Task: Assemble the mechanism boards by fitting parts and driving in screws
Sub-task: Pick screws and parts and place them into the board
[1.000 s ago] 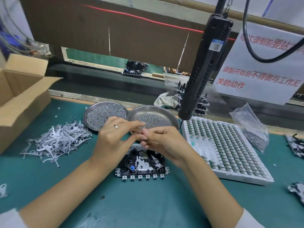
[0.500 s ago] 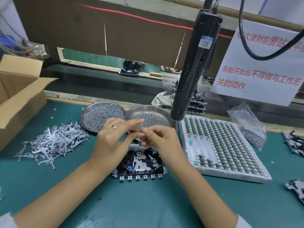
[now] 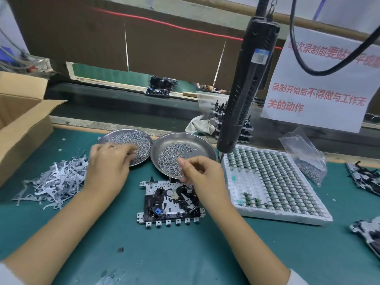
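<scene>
Two round steel dishes of small silver screws (image 3: 131, 140) sit near the green mat's (image 3: 164, 254) far edge. The left hand (image 3: 107, 167) reaches into the left one, fingers blurred — grip unclear. The right hand (image 3: 202, 173), fingers curled, pinching something unseen, hovers over the black-and-white mechanism board (image 3: 167, 200).

Two round metal dishes (image 3: 205, 145) stood side by side on the table (image 3: 185, 254), each holding loose screws (image 3: 168, 159) too many to count. One mechanism board (image 3: 164, 200) lay in front of them, and two more lay at the right edge. One white tray (image 3: 275, 212) held rows of small parts, one heap of grey metal levers (image 3: 55, 182) lay at the left, and there were one cardboard box (image 3: 22, 124), one plastic bag (image 3: 304, 153) and one hanging screwdriver (image 3: 244, 87). Two hands were in view.
</scene>
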